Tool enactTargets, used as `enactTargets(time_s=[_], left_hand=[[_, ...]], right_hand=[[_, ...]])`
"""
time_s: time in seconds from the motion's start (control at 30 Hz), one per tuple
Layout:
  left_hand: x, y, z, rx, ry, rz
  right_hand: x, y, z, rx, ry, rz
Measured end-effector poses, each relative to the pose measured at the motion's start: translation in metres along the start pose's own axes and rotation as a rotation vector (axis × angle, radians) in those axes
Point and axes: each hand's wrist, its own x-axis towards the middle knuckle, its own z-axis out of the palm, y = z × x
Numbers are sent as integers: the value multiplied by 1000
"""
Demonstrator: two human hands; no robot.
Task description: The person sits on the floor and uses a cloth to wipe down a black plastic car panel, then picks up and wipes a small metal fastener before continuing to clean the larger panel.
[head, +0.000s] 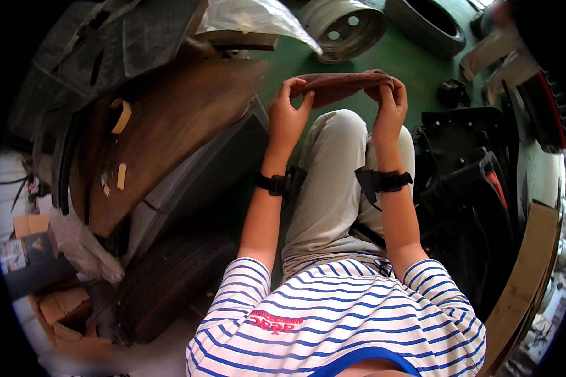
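Observation:
A reddish-brown cloth (337, 87) hangs stretched between my two hands, above and beyond my knees. My left hand (290, 106) pinches its left end between thumb and fingers. At the other end, my right hand (390, 106) grips a bunched, folded part of the cloth. Black straps with small dark devices circle both wrists. Below the cloth are my bent knees in light trousers (332, 155). The cloth's far side is hidden from me.
At left is a brown wooden board (179, 122) with scraps on it, near a tyre (170, 282). Ahead on the green floor (283, 66) lie a steel wheel rim (344, 33) and another tyre (429, 23). Black plastic parts (471, 188) and flattened cardboard (519, 278) crowd the right side.

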Motion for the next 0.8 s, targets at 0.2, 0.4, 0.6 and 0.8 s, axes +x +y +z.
enactTargets(time_s=[0.2,0.4,0.6,0.8], left_hand=[[18,22,47,-426,-263,-52],[9,39,120,-869,-433,-305],[-8,52,147,-600,-606,-237],[-5,57,150,-635,-801,-269]], right_hand=[[4,-55,-38,-443,46,-193],[-42,-104,-59,-662,-328,101],[-62,-111,-92,-864,-484,170],[-67,-119,-122,-801,-79,57]])
